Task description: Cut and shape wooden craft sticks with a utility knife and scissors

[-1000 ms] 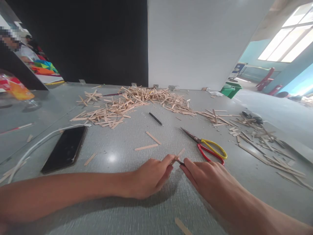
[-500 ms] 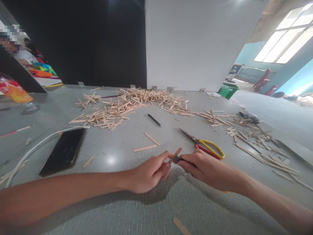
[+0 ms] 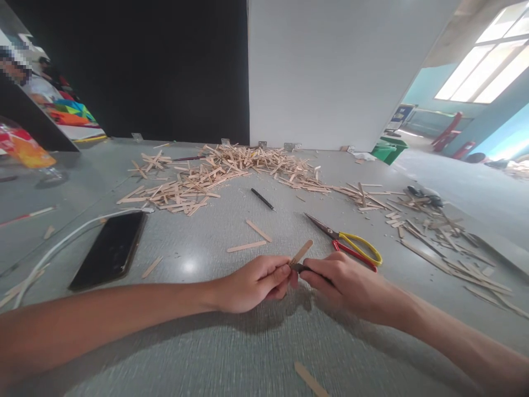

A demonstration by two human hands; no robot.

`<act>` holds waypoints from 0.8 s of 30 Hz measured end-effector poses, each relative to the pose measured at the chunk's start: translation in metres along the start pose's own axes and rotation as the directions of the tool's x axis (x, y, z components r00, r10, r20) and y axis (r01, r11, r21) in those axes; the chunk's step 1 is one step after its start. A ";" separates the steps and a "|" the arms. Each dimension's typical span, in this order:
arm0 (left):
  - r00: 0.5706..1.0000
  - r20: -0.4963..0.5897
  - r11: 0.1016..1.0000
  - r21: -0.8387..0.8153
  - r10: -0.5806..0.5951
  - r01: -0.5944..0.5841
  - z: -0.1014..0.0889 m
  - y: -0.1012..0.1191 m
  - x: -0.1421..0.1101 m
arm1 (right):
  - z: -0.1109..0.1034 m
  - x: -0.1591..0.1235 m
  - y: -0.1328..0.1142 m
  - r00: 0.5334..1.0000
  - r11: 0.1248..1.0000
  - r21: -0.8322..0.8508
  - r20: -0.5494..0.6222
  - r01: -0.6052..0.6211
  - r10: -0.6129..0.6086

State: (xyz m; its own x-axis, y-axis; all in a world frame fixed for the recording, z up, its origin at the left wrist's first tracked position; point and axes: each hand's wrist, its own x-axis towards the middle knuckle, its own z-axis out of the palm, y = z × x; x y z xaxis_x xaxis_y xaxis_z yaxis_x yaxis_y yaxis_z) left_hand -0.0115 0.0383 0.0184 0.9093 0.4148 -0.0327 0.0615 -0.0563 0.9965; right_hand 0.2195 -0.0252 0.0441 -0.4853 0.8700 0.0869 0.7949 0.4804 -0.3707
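My left hand (image 3: 258,284) pinches a wooden craft stick (image 3: 303,251) between thumb and fingers, its rounded end pointing up and to the right. My right hand (image 3: 345,281) is closed around a tool with a dark metal tip (image 3: 298,267). That tip meets the stick close to my left fingertips; most of the tool is hidden in my palm, so its kind is unclear. Two loose craft sticks (image 3: 247,246) lie just beyond my left hand. Scissors (image 3: 336,237) with yellow and red handles rest open past my right hand.
A heap of craft sticks (image 3: 231,168) spreads across the back of the grey table. A black pen (image 3: 262,199) lies before it. On the left are a phone (image 3: 108,251), a white cable (image 3: 53,251) and a bottle (image 3: 31,149). Cut pieces (image 3: 446,237) and a glue gun-like tool (image 3: 425,196) lie right.
The craft stick now stands out further from my left fingers, and my left thumb has closed over it. The tool tip stays against it. The view has shifted slightly.
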 end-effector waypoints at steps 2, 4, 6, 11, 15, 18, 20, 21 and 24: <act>1.000 0.002 0.999 -0.035 0.003 -0.003 -0.001 -0.001 0.001 | -0.008 -0.001 0.001 0.999 0.999 0.011 -0.032 -0.037 0.037; 1.000 -0.021 0.999 -0.053 0.000 -0.001 -0.001 -0.002 0.002 | -0.018 0.000 0.002 0.993 0.991 0.084 -0.047 -0.102 0.107; 0.998 -0.064 0.998 -0.055 0.002 -0.005 0.000 -0.002 0.003 | -0.025 0.001 0.003 0.982 0.977 0.131 -0.063 -0.167 0.176; 0.981 -0.195 1.000 -0.024 0.000 -0.005 0.002 -0.001 0.002 | -0.015 -0.003 0.006 0.965 0.962 -0.103 -0.093 -0.252 0.243; 0.963 -0.269 0.995 0.099 0.032 -0.006 0.004 0.002 -0.001 | 0.004 -0.005 0.006 0.968 0.934 -0.276 0.040 -0.228 0.248; 0.961 -0.265 0.987 0.155 0.075 -0.034 0.004 0.008 -0.004 | 0.009 -0.005 0.001 0.959 0.929 -0.274 0.071 -0.247 0.276; 0.959 -0.263 0.979 0.195 0.103 -0.052 0.003 0.017 -0.006 | 0.008 -0.005 -0.003 0.955 0.930 -0.261 0.076 -0.258 0.286; 0.957 -0.264 0.974 0.218 0.117 -0.059 0.003 0.023 -0.007 | 0.006 -0.005 -0.004 0.956 0.932 -0.255 0.077 -0.257 0.284; 0.947 -0.289 0.949 0.312 0.140 -0.045 0.001 0.044 -0.013 | 0.000 -0.006 -0.002 0.965 0.930 -0.274 0.026 -0.245 0.262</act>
State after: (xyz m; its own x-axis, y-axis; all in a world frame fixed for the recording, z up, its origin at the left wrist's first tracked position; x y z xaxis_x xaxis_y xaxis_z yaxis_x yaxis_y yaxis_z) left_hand -0.0202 0.0297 0.0626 0.7508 0.6475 0.1307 0.1460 -0.3557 0.9231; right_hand 0.2204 -0.0311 0.0448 -0.2696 0.9622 -0.0371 0.9579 0.2641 -0.1125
